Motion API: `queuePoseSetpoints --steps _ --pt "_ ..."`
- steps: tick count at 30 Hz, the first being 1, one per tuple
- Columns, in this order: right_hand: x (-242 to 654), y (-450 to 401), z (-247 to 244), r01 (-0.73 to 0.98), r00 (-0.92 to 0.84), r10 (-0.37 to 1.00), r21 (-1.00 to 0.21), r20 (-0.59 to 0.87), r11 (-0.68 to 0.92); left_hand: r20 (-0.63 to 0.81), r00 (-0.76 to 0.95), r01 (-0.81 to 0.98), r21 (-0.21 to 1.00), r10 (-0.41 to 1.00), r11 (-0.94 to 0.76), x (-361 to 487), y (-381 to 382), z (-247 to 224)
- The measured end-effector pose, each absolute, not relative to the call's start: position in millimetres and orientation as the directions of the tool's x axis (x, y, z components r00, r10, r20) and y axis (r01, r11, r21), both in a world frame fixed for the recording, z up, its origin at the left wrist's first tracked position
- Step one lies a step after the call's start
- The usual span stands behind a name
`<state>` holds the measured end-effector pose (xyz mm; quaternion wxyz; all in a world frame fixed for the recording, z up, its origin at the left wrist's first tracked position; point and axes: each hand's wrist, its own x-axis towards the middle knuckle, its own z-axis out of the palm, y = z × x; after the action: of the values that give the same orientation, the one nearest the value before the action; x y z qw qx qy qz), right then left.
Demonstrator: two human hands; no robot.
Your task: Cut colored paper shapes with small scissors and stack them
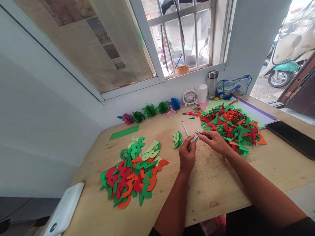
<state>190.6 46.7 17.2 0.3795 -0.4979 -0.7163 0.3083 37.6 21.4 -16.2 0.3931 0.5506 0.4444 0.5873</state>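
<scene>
My left hand (187,153) is closed, pinching a small pale grey-white piece (196,138) between thumb and fingers. Its exact kind is too small to make out. Closed as well, my right hand (214,141) grips a thin, dark, pointed metal tool (198,132), whose tip meets the pale piece; my fingers cover the rest of it. Beyond my left hand lies a white pen (185,128). A small stack of light and dark green paper cutouts (177,140) rests left of the hands. Brown crumbs (209,165) are scattered on the wooden table (221,193) below them.
Curvy red, orange and green paper cutouts (133,177) are heaped at left, angular paper scraps (231,126) at right. A phone (292,137) lies far right, a white device (65,208) at the left edge. Paper pompoms (150,110), a fan (190,97) and a bottle (212,84) line the wall.
</scene>
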Motion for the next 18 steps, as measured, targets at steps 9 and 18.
queuePoseSetpoints --steps 9,18 --pt "187.4 43.7 20.6 0.467 -0.278 0.932 -0.815 0.234 0.343 0.303 -0.061 0.026 0.953 0.951 -0.302 37.7 22.0 -19.2" --pt "186.4 42.4 22.8 0.472 -0.306 0.927 -0.811 0.218 0.347 0.325 -0.053 0.04 0.945 0.944 -0.323 37.7 22.0 -16.8"
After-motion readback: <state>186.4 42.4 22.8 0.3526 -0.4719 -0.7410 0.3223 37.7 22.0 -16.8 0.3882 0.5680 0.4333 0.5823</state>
